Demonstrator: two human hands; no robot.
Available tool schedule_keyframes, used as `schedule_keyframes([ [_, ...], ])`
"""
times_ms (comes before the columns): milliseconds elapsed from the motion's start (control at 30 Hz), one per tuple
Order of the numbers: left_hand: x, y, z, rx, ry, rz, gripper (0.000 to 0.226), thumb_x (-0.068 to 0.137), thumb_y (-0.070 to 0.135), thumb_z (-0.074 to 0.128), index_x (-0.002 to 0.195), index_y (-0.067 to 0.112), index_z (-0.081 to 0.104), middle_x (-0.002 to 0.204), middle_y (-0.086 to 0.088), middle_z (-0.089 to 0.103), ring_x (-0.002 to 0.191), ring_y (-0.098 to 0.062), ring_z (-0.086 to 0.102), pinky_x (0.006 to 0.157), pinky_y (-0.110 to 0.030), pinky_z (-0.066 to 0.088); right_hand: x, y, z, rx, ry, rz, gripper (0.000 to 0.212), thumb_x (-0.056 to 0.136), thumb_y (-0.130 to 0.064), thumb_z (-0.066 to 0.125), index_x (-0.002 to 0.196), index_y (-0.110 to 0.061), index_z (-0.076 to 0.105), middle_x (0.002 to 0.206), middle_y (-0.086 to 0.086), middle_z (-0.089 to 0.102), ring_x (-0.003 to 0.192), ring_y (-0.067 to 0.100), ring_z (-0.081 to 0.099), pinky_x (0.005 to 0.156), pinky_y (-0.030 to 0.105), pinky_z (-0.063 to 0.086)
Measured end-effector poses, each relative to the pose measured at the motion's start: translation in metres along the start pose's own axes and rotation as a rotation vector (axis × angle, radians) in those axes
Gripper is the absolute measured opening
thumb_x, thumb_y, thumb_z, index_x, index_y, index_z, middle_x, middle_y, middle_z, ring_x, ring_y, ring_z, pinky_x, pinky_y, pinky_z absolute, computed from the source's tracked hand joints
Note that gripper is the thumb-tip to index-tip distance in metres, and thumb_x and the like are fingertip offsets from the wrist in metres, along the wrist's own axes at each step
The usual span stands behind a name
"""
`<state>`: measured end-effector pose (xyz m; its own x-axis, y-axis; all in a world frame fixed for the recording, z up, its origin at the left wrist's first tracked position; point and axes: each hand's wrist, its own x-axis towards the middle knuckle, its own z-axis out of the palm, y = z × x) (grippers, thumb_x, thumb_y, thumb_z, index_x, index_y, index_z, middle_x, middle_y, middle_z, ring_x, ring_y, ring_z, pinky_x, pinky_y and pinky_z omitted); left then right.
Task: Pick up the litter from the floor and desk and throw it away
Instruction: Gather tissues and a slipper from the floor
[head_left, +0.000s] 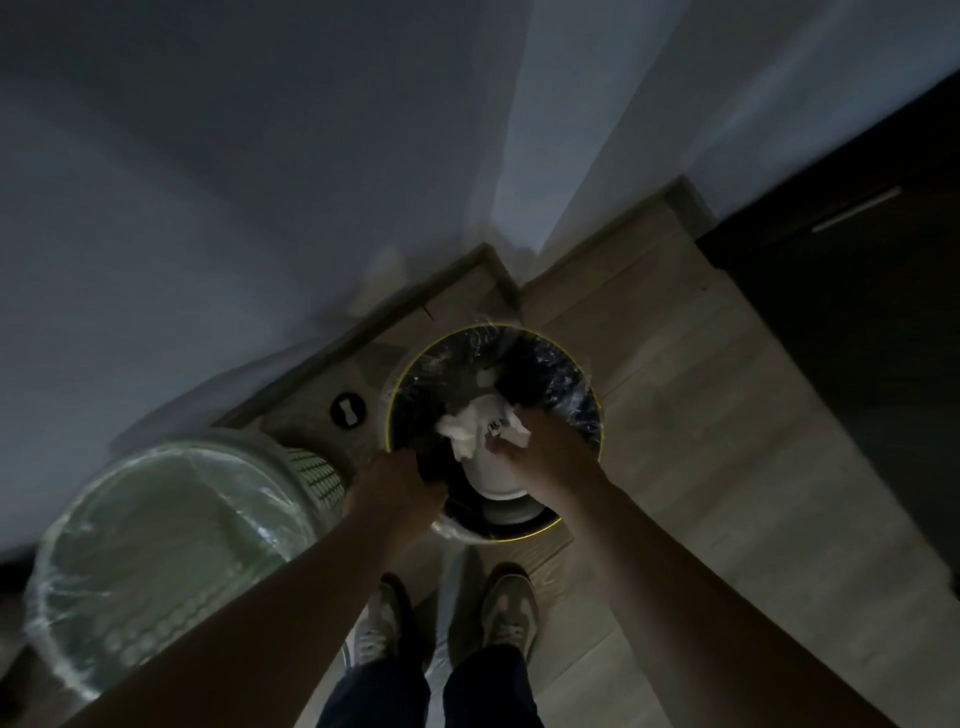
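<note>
Over the mouth of the dark bin (593, 395), crumpled white paper (465, 431) sits pinched in the right hand (543, 449), fingers curled round its right edge, wad just above the opening. Directly under it is a white cup (498, 480) w/ some dark print, lying tilted inside the bin's near side; can't tell if the right hand also grips it or it only rests there. Bin has a thin yellow rim & a clear liner (577, 413) folded over the edge. Left hand (397, 493) is clenched on the bin's near-left rim, fingers hooked over rim & liner. Both forearms reach in from the bottom of the view. Bin stands on a pale wood-look floor (675, 415), close to the corner of a grey wall (208, 208). Just left of it, a small black round disc (348, 410) w/ a white mark lies on the floor. Further left, nr the left arm, a pale perforated basket (314, 470) w/ its own clear bag (156, 519). Below the bin, two light shoes (509, 608) & dark trouser legs. Far right, a dark cabinet (857, 322) w/ a slim metal handle (854, 210).
</note>
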<state>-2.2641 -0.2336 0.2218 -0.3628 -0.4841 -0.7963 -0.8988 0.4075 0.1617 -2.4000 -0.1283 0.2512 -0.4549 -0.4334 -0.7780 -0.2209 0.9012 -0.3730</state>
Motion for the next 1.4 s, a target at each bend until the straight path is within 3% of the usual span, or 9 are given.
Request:
schedule_keyframes([
  [200, -0.027, -0.017, -0.030, 0.156, 0.007, 0.173, 0.039, 0.088, 0.034, 0.056, 0.122, 0.016, 0.053, 0.123, -0.005, 0.059, 0.115, -0.024, 0.055, 0.090, -0.031, 0.046, -0.042, -0.015, -0.014, -0.402, 0.072, -0.118, 0.032, 0.093, -0.029, 0.056, 0.119, -0.012, 0.056, 0.118, 0.009, 0.061, 0.108, 0.026, 0.059, 0.083, 0.033, 0.048],
  [300, -0.056, -0.015, -0.062, 0.224, 0.038, 0.202, 0.035, 0.088, 0.037, 0.054, 0.114, 0.013, 0.057, 0.114, -0.008, 0.062, 0.106, -0.026, 0.059, 0.085, -0.032, 0.048, -0.076, -0.030, -0.030, -0.445, 0.092, -0.134, 0.028, 0.092, -0.027, 0.057, 0.117, -0.013, 0.057, 0.115, 0.008, 0.061, 0.108, 0.026, 0.059, 0.082, 0.033, 0.047],
  [500, -0.151, -0.011, -0.145, 0.336, 0.188, 0.351, 0.043, 0.091, 0.047, 0.046, 0.122, 0.018, 0.052, 0.121, -0.004, 0.057, 0.115, -0.023, 0.055, 0.093, -0.030, 0.041, -0.170, -0.082, -0.083, -0.459, 0.140, -0.249, 0.031, 0.091, -0.028, 0.057, 0.121, -0.018, 0.054, 0.115, 0.002, 0.061, 0.106, 0.021, 0.058, 0.082, 0.030, 0.047],
  [633, -0.249, 0.005, -0.220, 0.264, 0.318, 0.400, 0.036, 0.087, 0.036, 0.048, 0.119, 0.022, 0.056, 0.123, -0.001, 0.058, 0.114, -0.025, 0.055, 0.091, -0.029, 0.042, -0.247, -0.142, -0.135, -0.483, 0.210, -0.389, 0.034, 0.086, -0.031, 0.059, 0.119, -0.023, 0.058, 0.115, -0.004, 0.063, 0.111, 0.017, 0.057, 0.087, 0.028, 0.047],
  [700, -0.299, 0.010, -0.258, 0.218, 0.366, 0.369, 0.034, 0.084, 0.036, 0.054, 0.114, 0.019, 0.057, 0.115, -0.004, 0.057, 0.107, -0.028, 0.057, 0.085, -0.031, 0.044, -0.286, -0.172, -0.160, -0.496, 0.242, -0.482, 0.036, 0.084, -0.034, 0.060, 0.119, -0.025, 0.058, 0.115, -0.004, 0.062, 0.111, 0.018, 0.056, 0.091, 0.029, 0.045],
  [833, -0.393, 0.009, -0.310, 0.203, 0.491, 0.315, 0.049, 0.086, 0.045, 0.045, 0.126, 0.018, 0.050, 0.122, -0.004, 0.052, 0.111, -0.025, 0.053, 0.092, -0.034, 0.045, -0.363, -0.223, -0.205, -0.543, 0.272, -0.707, 0.041, 0.087, -0.037, 0.060, 0.125, -0.024, 0.053, 0.119, -0.002, 0.057, 0.111, 0.020, 0.052, 0.092, 0.031, 0.042],
  [1067, -0.548, -0.026, -0.349, 0.042, 0.825, 0.145, 0.048, 0.090, 0.046, 0.052, 0.131, 0.022, 0.049, 0.122, 0.000, 0.056, 0.106, -0.019, 0.055, 0.092, -0.033, 0.046, -0.482, -0.302, -0.259, -0.617, 0.245, -1.063, 0.051, 0.086, -0.040, 0.063, 0.134, -0.025, 0.052, 0.131, -0.005, 0.055, 0.117, 0.014, 0.050, 0.096, 0.025, 0.038],
  [1267, -0.671, -0.099, -0.355, -0.022, 1.089, -0.128, 0.043, 0.088, 0.047, 0.052, 0.124, 0.022, 0.052, 0.116, 0.002, 0.058, 0.101, -0.019, 0.056, 0.087, -0.034, 0.048, -0.584, -0.396, -0.225, -0.705, 0.282, -1.426, 0.048, 0.083, -0.039, 0.066, 0.128, -0.026, 0.057, 0.125, -0.005, 0.059, 0.114, 0.014, 0.054, 0.092, 0.022, 0.037],
  [1400, -0.760, -0.160, -0.315, -0.080, 1.194, -0.368, 0.047, 0.088, 0.048, 0.052, 0.129, 0.025, 0.050, 0.120, 0.005, 0.056, 0.105, -0.017, 0.055, 0.089, -0.032, 0.047, -0.668, -0.438, -0.154, -0.739, 0.180, -1.687, 0.046, 0.083, -0.041, 0.065, 0.126, -0.027, 0.057, 0.120, -0.007, 0.059, 0.109, 0.013, 0.055, 0.088, 0.023, 0.039],
])
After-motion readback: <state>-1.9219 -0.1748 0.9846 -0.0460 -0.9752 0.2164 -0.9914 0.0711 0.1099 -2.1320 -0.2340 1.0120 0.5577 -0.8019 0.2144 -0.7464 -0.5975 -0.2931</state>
